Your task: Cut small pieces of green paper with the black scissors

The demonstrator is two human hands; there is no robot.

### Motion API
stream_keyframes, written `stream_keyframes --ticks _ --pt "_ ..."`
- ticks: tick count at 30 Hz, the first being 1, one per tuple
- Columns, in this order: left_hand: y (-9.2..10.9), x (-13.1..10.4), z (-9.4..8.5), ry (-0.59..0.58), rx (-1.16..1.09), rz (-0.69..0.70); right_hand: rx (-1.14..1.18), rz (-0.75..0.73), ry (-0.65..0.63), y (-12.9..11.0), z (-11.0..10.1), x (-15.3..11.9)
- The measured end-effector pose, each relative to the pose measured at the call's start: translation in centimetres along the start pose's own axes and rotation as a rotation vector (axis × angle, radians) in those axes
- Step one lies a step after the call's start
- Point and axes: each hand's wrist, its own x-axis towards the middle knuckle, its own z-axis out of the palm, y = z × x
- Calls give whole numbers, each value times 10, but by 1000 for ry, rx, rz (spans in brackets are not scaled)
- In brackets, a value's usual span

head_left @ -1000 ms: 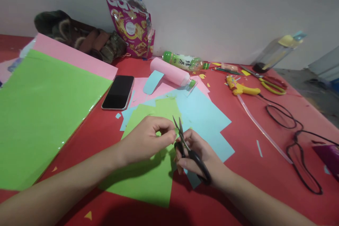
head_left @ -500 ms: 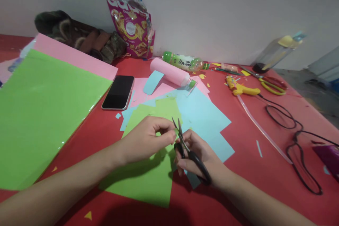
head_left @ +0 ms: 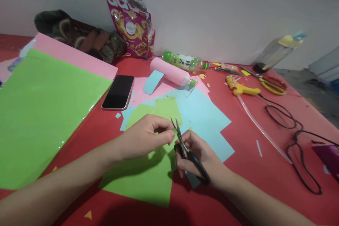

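My left hand [head_left: 152, 136] pinches a tiny piece of green paper [head_left: 175, 131] between thumb and fingertips, beside the scissor blades. In my right hand [head_left: 198, 152] are black-handled scissors [head_left: 196, 164], their blades slightly apart and pointing up and away. Beneath both hands lie green sheets [head_left: 143, 187], partly over light blue sheets [head_left: 206, 116]. Behind them, a pink-wrapped bottle [head_left: 169, 72] lies on pink paper, with a blue paper strip [head_left: 153, 82] against it.
A phone [head_left: 118, 92] and large green sheet [head_left: 47, 113] lie left. A yellow glue gun [head_left: 242, 89] with a cord, scissors with yellow and red handles [head_left: 272, 85] and a clear bottle [head_left: 278, 54] are right. Behind stand a snack bag [head_left: 132, 28] and a green-capped bottle [head_left: 184, 61].
My left hand has shifted slightly left and up, and the scissors have tilted a little left. The blades remain slightly apart.
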Motion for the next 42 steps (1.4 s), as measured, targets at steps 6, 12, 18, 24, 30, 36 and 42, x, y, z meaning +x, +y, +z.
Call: stream_keyframes --ticks 6,12,18,24,30,36,42 --pt "0 0 -2 -32 -15 -107 -19 4 29 2 0 0" --pt "0 1 -5 -72 -50 -135 -31 22 57 3 0 2" --pt "0 2 -5 -115 -51 -135 -34 21 150 2 0 3" --pt "-3 0 -1 -241 71 -128 -14 -144 298 0 1 5" --pt "-8 0 5 -356 205 9 -19 -155 218 -3 4 3" --pt "-10 -1 13 -375 218 32 -78 -158 155 4 3 1" --pt "-12 -2 13 -380 240 31 -201 -139 129 4 3 1"
